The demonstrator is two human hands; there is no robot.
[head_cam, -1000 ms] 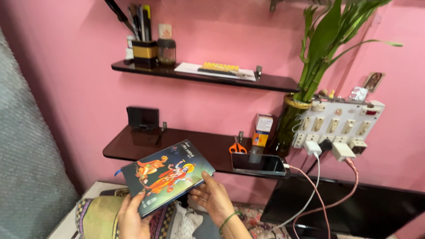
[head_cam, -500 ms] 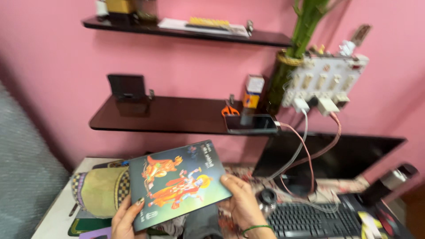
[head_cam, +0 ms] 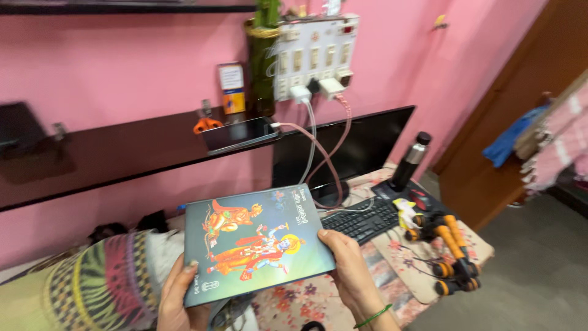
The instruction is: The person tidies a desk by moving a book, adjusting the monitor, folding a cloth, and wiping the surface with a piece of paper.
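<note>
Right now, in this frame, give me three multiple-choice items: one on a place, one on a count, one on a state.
1. Where does the phone lie?
A. on the dark wall shelf
B. on the keyboard
C. on the floor

2. How many chargers are plugged into the white power board?
A. none
B. two
C. five

3. How is the book held?
A. by the left hand alone
B. lying free on the table
C. by both hands, the right hand at its other edge

Answers:
1 A, it rests at the shelf's front edge with a cable attached.
2 B, two white plugs sit side by side.
3 C, fingers grip both lower edges.
</note>
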